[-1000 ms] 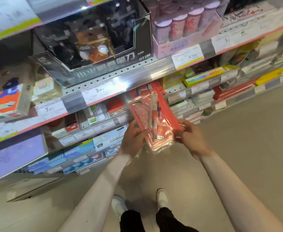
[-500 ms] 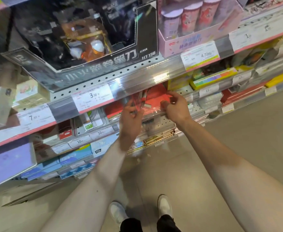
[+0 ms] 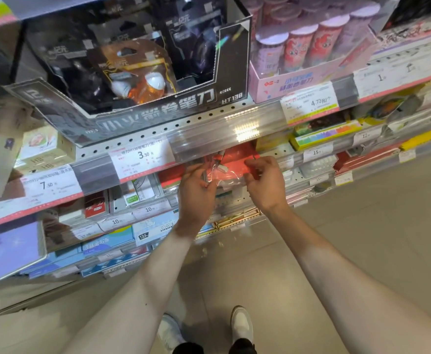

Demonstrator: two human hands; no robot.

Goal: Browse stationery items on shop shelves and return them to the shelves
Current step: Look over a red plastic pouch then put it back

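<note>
Two hands, left hand point(image 3: 198, 190) and right hand point(image 3: 265, 182), pinching crinkly clear-red plastic packet point(image 3: 228, 172), under metal shelf point(image 3: 209, 131)

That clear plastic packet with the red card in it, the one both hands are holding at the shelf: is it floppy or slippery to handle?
The packet is probably floppy: its clear film looks wrinkled between the left hand and right hand. It may be slippery, since the film is glossy. It seems light, as fingers alone pinch it.

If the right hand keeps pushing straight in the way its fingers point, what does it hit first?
Probably the red packets stacked on that shelf, just beyond the clear packet that the right hand pinches. Depth under the shelf edge is unclear.
</note>
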